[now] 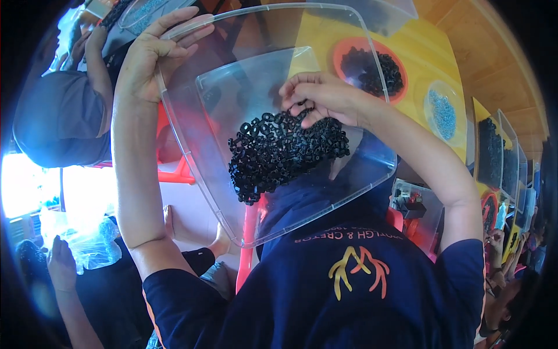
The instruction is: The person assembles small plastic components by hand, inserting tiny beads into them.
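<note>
Indoors, yellow table (pixel 419 58), pale floor (pixel 185 212), left hand (pixel 157 49) holding tub (pixel 244 87), right hand (pixel 325 98), grip unclear.

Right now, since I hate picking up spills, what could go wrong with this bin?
The bin might tip: only the left hand is at its edge. The right hand, dipping into the loose black pieces, could flick some out.

1. Clear plastic bin (pixel 238 87): roughly rectangular, rounded corners, narrow rim, see-through walls, open side facing camera.
2. Small black parts (pixel 279 154): many ring-shaped, loose, mixed angles, one heap inside bin, around its middle.
</note>
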Available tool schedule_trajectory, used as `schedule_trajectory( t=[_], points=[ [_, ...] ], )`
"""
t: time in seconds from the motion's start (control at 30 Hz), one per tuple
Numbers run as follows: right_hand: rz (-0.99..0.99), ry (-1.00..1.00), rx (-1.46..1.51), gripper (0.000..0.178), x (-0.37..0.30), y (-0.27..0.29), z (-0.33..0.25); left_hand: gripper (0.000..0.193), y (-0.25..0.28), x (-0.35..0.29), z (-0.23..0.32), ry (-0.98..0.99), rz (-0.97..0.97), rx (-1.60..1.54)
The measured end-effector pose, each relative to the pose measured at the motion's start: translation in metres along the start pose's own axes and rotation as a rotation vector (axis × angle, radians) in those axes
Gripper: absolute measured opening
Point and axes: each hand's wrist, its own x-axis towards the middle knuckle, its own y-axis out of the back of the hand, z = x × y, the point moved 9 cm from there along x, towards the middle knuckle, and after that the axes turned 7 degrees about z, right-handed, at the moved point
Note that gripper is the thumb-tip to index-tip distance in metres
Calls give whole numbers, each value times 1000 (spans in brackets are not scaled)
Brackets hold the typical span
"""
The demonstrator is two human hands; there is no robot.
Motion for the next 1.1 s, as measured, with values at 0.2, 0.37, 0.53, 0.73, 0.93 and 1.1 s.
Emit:
schedule_trajectory(
  t=[0.2, 0.37, 0.53, 0.73, 0.93, 1.1],
  points=[
    [156, 766, -1140, 27, 2, -54, -19, 69, 15, 7, -6, 43, -73, -92],
    [117, 779, -1264, 21, 11, -53, -15, 68, 0, 18, -12, 22, -105, -63],
    [25, -1, -134, 21, 25, -29, -9, 69, 18, 4, -3, 32, -81, -72],
    [107, 528, -1005, 37, 3, -49, -10, 70, 1, 19, -7, 31, -78, -51],
    [101, 626, -1083, 30, 5, -65, -13, 71, 3, 11, 4, 35, -56, -68],
    [-53, 100, -235, 24, 26, -36, 0, 70, -1, 12, 8, 32, -67, -48]
  ],
)
